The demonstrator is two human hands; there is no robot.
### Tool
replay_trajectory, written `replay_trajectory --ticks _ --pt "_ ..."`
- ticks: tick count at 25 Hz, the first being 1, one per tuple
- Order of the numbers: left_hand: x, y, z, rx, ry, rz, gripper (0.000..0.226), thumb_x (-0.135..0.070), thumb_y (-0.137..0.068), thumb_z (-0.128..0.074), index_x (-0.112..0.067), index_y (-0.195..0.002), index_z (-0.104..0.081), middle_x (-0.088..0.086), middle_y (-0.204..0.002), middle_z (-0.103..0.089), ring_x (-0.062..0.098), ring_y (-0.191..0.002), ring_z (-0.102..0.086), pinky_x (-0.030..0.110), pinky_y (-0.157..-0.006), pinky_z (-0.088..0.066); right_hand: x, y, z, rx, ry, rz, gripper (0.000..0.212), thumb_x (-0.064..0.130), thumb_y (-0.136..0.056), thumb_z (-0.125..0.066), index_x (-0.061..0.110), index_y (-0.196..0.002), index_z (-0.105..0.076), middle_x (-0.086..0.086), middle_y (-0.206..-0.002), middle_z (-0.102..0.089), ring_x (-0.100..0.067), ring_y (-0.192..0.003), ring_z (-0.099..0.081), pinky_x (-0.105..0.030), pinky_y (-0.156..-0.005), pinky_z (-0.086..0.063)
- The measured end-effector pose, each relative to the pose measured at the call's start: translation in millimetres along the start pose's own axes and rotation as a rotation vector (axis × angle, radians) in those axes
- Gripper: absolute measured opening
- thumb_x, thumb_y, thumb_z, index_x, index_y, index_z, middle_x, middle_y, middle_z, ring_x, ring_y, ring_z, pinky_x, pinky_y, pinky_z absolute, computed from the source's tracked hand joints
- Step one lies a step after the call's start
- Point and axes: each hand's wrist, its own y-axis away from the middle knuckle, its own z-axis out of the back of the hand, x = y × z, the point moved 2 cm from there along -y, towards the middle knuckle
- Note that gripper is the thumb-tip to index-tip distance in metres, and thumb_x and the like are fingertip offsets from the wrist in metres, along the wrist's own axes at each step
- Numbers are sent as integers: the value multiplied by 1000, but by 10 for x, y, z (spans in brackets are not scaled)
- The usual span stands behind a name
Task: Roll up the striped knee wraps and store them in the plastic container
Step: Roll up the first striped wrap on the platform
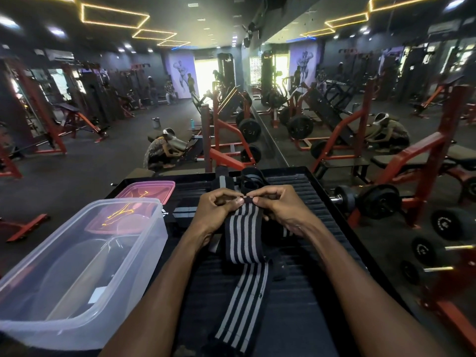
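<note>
A black knee wrap with grey stripes [244, 256] lies lengthwise on the black ribbed platform [319, 217], running from the near edge up to my hands. My left hand [219, 210] and my right hand [280, 207] both pinch its far end, thumbs and fingertips close together over a small fold. Further wraps [221, 180] lie rolled or bunched at the back of the platform, one flat striped piece [184, 212] to the left of my left hand. The clear plastic container [85, 269] stands open on the left and looks empty.
A pink lid [146, 191] lies behind the container. Dumbbells [368, 199] sit on the floor to the right, near red machine frames [422, 161]. A mirror wall runs along the right. A person crouches at a machine [159, 150] beyond the platform.
</note>
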Motion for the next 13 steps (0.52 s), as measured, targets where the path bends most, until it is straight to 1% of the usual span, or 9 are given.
replay_trajectory --ticks 2,4,5,6,7,8,9,10,13 --pt "-3 9 -10 21 19 9 5 -10 -85 -75 -8 -90 -76 0 -85 -76 7 -82 -69 17 -74 -51 -8 -2 -1 -7 20 29 16 -6 -87 -68 1 -98 -77 -24 -100 -74 -29 -83 -66 -30 -64 -54" --pt "-3 18 -22 29 -8 -19 4 -7 -85 -75 -8 -89 -75 -3 -82 -74 2 -77 -67 13 -71 -49 -9 -3 -17 2 8 37 18 -7 -85 -69 3 -97 -77 -19 -100 -76 -27 -93 -70 -30 -78 -56" --pt "-6 22 -28 25 -20 -34 6 -5 -84 -75 -9 -88 -75 -4 -81 -74 0 -75 -67 12 -70 -49 -14 -5 -18 8 -11 25 17 -4 -86 -70 4 -99 -78 -16 -100 -77 -26 -95 -71 -30 -78 -57" --pt "-9 19 -31 15 -23 -43 8 -3 -83 -75 -10 -88 -75 -5 -81 -74 -1 -75 -67 12 -70 -49 -17 -6 -15 10 -37 3 17 0 -87 -72 6 -101 -77 -14 -99 -77 -25 -93 -71 -31 -73 -56" --pt "-9 12 -30 5 -25 -47 10 -2 -83 -75 -11 -88 -74 -5 -82 -74 0 -76 -67 12 -70 -49 -18 0 -13 8 -51 -18 15 5 -88 -72 5 -102 -77 -14 -97 -76 -24 -87 -70 -30 -63 -54" --pt "-5 7 -26 -6 -28 -47 12 -2 -83 -76 -12 -88 -75 -5 -83 -75 1 -78 -68 13 -71 -50 -25 1 -8 -1 -33 -18 14 7 -88 -73 2 -101 -76 -16 -94 -75 -23 -81 -68 -27 -54 -51" --pt "2 4 -20 -11 -31 -41 12 -4 -83 -76 -13 -89 -75 -4 -84 -75 3 -80 -69 14 -73 -50 -30 -2 -6 -18 13 -1 13 7 -88 -73 -1 -98 -76 -18 -91 -74 -23 -74 -66 -25 -50 -48" --pt "6 4 -17 -7 -31 -27 11 -6 -84 -76 -14 -92 -75 -3 -85 -76 5 -81 -69 15 -73 -51 -35 -6 -4 -40 71 28 11 5 -86 -75 -2 -94 -76 -19 -89 -74 -21 -71 -65 -24 -51 -49" --pt "11 21 -26 38 -41 -20 9 -12 -88 -73 -12 -96 -75 -5 -82 -75 1 -79 -69 13 -72 -50 -10 -9 -15 -96 174 127 10 0 -80 -78 4 -88 -77 -9 -89 -77 -10 -80 -71 -19 -75 -56"
